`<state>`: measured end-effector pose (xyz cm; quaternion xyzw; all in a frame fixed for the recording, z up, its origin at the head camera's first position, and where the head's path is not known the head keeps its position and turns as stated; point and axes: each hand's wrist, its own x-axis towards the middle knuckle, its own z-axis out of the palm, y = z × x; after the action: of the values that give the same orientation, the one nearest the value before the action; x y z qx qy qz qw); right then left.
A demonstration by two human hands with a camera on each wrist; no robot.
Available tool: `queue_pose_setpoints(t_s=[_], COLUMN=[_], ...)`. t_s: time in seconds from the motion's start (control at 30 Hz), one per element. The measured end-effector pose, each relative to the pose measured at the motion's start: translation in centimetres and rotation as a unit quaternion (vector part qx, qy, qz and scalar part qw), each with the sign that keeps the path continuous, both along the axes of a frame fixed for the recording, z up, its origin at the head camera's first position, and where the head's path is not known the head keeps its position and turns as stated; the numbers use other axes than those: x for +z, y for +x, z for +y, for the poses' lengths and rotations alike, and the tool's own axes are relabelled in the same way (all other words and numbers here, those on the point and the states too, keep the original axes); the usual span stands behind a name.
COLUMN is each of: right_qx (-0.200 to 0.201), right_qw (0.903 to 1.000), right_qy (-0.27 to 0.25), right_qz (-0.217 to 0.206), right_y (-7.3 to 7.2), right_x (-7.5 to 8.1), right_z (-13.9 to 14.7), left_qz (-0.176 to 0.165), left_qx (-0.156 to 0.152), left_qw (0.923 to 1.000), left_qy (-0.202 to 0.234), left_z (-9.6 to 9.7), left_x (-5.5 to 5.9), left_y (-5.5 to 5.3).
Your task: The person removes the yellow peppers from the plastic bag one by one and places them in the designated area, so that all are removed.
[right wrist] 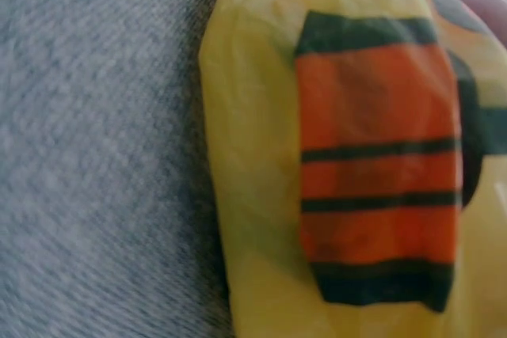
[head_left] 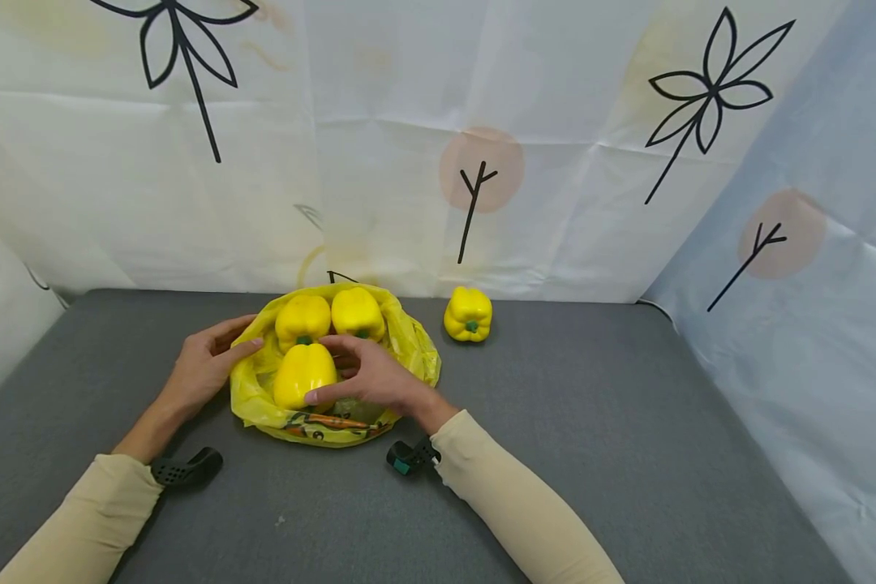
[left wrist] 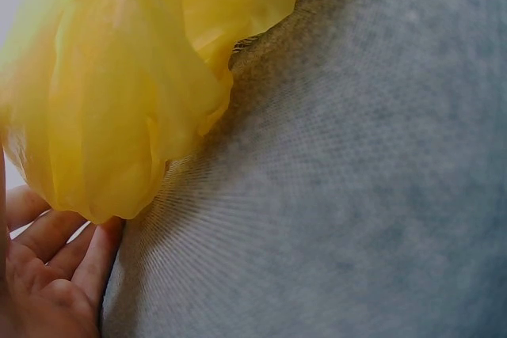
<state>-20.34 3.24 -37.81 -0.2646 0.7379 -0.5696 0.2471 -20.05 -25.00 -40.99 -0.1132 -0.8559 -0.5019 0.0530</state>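
A yellow plastic bag [head_left: 422, 357] with its mouth spread wide lies on the grey surface. Inside are three yellow bell peppers: one at the back left [head_left: 302, 319], one at the back right [head_left: 356, 312] and one in front [head_left: 302, 375]. My right hand [head_left: 375, 375] reaches over the bag's right side and holds the front pepper, thumb at its near side and fingers at its far side. At the bag's left rim, my left hand [head_left: 203, 365] touches the plastic with thumb and extended fingers. The left wrist view shows those fingers [left wrist: 67, 255] spread against the bag's outside.
Another yellow bell pepper [head_left: 469, 315] stands on the grey surface [head_left: 591, 422], to the right of the bag near the back edge. A white patterned cloth [head_left: 387, 186] hangs behind, and a bluish one [head_left: 810, 341] closes off the right side.
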Motion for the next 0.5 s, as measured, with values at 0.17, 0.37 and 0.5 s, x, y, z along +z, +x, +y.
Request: queue_pose_setpoints(t_s=[0.17,0.37,0.5], right_qx=[0.010,0.014,0.011], right_qw=[0.9999,0.9997,0.9998], right_qy=[0.006,0.016,0.011], right_qz=[0.005,0.013,0.011], right_y=[-0.02,0.03,0.06], right_x=[-0.03,-0.09,0.02], right_z=[0.02,0.03,0.03], left_qz=[-0.004,-0.007,-0.005], left_qx=[0.002,0.004,0.004], left_qw=[1.0000,0.9999,0.9999], left_qy=[-0.005,-0.009,-0.011], left_z=[-0.04,-0.15,-0.18], left_x=[0.04,0.00,-0.08], left_y=[-0.05,-0.06,-0.06])
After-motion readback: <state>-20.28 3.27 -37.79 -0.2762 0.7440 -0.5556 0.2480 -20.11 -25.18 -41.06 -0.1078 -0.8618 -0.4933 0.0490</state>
